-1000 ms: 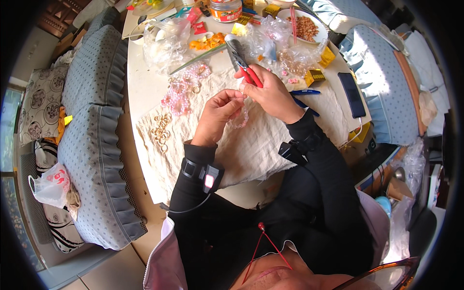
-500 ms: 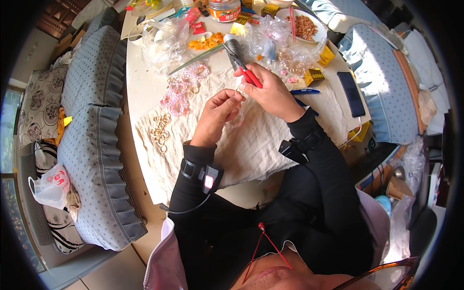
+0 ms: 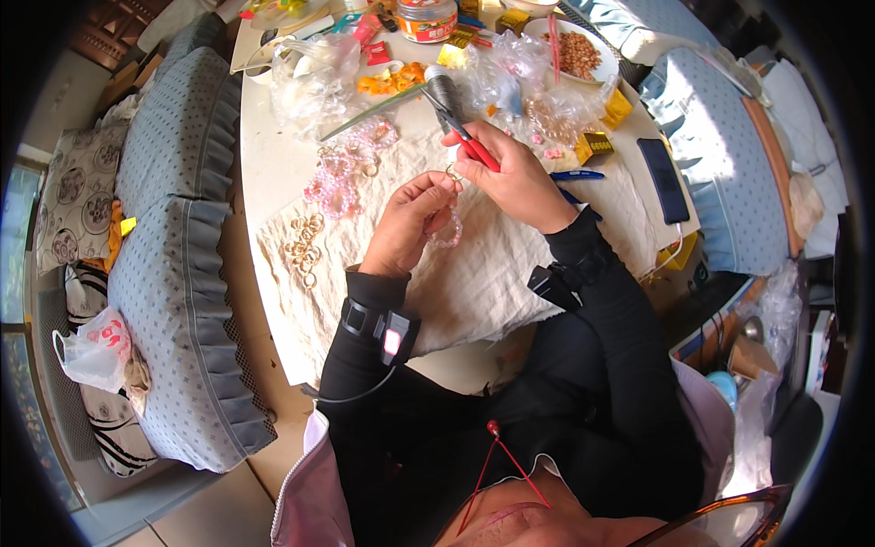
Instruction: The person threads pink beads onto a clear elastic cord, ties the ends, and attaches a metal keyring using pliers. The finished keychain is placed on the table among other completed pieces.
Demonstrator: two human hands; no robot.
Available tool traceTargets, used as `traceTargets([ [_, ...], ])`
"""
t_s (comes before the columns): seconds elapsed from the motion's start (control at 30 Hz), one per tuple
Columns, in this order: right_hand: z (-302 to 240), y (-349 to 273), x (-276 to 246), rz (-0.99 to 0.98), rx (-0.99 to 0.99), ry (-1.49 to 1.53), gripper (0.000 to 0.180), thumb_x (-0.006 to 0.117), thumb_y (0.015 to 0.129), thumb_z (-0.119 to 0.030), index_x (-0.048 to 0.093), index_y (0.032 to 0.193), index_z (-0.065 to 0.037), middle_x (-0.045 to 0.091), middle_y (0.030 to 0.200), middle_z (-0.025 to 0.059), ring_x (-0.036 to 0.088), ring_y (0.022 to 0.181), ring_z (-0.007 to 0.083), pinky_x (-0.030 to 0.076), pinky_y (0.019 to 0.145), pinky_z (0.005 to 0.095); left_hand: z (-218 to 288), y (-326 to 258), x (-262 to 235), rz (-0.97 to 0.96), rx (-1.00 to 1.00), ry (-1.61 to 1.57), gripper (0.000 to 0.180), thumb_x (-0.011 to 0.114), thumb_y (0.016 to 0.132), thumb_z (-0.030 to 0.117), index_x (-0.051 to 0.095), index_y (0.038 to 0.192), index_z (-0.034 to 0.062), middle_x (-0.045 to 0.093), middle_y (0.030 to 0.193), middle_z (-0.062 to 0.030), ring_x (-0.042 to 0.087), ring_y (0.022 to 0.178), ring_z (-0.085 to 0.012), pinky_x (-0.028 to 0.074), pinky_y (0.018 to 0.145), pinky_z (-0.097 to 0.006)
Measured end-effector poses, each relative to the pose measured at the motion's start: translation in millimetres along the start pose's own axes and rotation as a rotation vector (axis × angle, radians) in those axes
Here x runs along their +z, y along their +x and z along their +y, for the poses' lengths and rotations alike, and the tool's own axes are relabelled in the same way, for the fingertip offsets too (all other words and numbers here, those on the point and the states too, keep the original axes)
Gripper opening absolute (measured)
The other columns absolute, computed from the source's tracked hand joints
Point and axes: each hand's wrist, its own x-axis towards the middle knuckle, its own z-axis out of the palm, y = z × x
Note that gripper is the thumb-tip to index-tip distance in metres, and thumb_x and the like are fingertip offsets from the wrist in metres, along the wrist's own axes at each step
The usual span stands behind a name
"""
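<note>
My left hand [image 3: 401, 223] is closed, pinching a short strand of pale pink beads [image 3: 455, 232] that hangs below its fingertips. A gold-coloured ring [image 3: 452, 171] shows at the strand's upper end, between the fingertips of both hands. In the palm of my right hand [image 3: 524, 182] lies a pair of red-handled pliers [image 3: 479, 152], jaws pointing away to the upper left, while thumb and forefinger reach to the ring. Left of my hands, several pink beaded strands [image 3: 330, 187] and a cluster of gold-coloured rings [image 3: 303, 242] rest on a cream cloth [image 3: 483, 287].
Beyond my hands are a grey ribbed cylinder [image 3: 441, 89], crumpled clear plastic bags [image 3: 314, 77], orange peel [image 3: 401, 78], a jar [image 3: 426, 18] and a plate of reddish nuts [image 3: 597, 59]. To the right lie a blue-handled tool [image 3: 576, 175], gold boxes [image 3: 594, 146] and a phone [image 3: 663, 178].
The bead strand hangs lower and more plainly below my left fingers. My right hand with the pliers has shifted very slightly to the right.
</note>
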Motion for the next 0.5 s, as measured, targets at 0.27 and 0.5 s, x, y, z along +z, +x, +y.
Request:
traceTargets([
  [0.27,-1.1,-7.2,-0.3,0.026,-0.194,-0.131,0.031,0.072,0.096,-0.011,0.062,0.124,-0.001,0.072,0.113,0.0185,0.072,0.108,0.034,0.057,0.09,0.0395,0.3,-0.2,0.1,0.01,0.037,-0.045,0.015,0.064,0.105,0.014,0.068,0.116,0.0046,0.064,0.088,0.0017,0.04,0.061,-0.004,0.031,0.055,-0.021],
  [0.5,0.5,0.1,-1.5,0.051,0.089,0.139,0.027,0.07,0.095,-0.01,0.066,0.12,0.0,0.073,0.1,0.0086,0.07,0.087,0.0183,0.056,0.082,0.0335,-6.7,-0.6,8.2,0.122,0.284,0.369,0.014,0.071,0.102,0.013,0.071,0.112,0.0025,0.065,0.083,0.0044,0.051,0.069,-0.0013,0.04,0.06,-0.02],
])
